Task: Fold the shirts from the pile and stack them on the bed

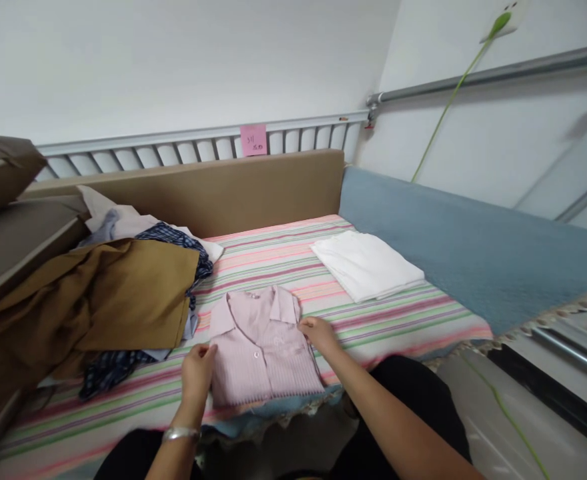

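Note:
A pink striped shirt (286, 360) with an open collar and a button down its front lies folded into a rough rectangle before me. My left hand (198, 371), with a silver bangle at its wrist, pinches the shirt's left edge. At the opposite side, just below the collar, my right hand (318, 332) has its thumb and fingers closed on the right edge. The shirt's lower edge reaches the near border of the striped cover (268, 257). A folded white cloth (368, 265) lies flat to the right, apart from my hands.
On the left is a heap of clothes with a mustard garment (138, 287) on top, beside brown cushions (18, 233). A brown padded board (253, 193) runs along the back. Blue fabric (453, 247) covers the right side. A green cable (446, 113) hangs from a wall socket.

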Tool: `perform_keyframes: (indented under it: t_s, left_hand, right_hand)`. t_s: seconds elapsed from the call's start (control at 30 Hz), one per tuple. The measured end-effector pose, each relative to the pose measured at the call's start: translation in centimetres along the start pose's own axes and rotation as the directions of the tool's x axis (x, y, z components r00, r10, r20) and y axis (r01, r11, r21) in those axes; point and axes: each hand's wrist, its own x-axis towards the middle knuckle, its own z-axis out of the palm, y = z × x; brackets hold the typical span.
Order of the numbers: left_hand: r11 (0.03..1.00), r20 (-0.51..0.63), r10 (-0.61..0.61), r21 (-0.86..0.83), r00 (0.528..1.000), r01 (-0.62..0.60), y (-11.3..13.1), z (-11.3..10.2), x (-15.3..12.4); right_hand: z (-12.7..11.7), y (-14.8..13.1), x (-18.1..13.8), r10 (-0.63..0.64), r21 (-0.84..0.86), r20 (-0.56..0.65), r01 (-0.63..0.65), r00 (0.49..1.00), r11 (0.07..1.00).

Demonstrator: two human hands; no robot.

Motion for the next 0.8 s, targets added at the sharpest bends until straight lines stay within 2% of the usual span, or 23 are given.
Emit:
perform_keyframes:
  t_s: [0.07,0.17,0.4,0.57,0.73,0.8]
  left_hand:
    - [0.99,-0.028,0.077,0.121,0.997,-0.073,-0.1,0.2,-0.2]
    - [0.962,-0.022,0.129,0.244,0.991,-0.12,-0.4,0.7,-0.5]
    - [0.929,-0.029,0.141,0.35,0.99,-0.122,-0.6,1.0,-0.5]
    - [0.942,-0.069,0.166,0.306,0.984,-0.137,-0.5,0.8,-1.3]
    - [0.938,-0.13,0.333,0.146,0.934,-0.314,-2.2,-0.9,-4.5]
    - [0.962,-0.131,0.271,0.057,0.954,-0.266,-3.7,-2.2,-6.0]
  right_hand:
    - [0.2,0.2,0.5,0.034,-0.034,0.004,-0.034,0.999,0.999]
    - [0.3,0.2,1.0,0.066,-0.081,-0.018,-0.068,0.998,0.994]
    - [0.1,-0.2,0.8,0.105,-0.128,-0.034,-0.108,0.994,0.986]
    - [0.1,-0.3,0.6,0.092,-0.097,-0.045,-0.096,0.995,0.991]
    - [-1.1,0.5,-0.8,0.075,-0.004,-0.064,-0.076,0.995,0.997]
    - [-1.9,1.3,-2.2,0.12,0.045,-0.035,-0.118,0.992,0.992]
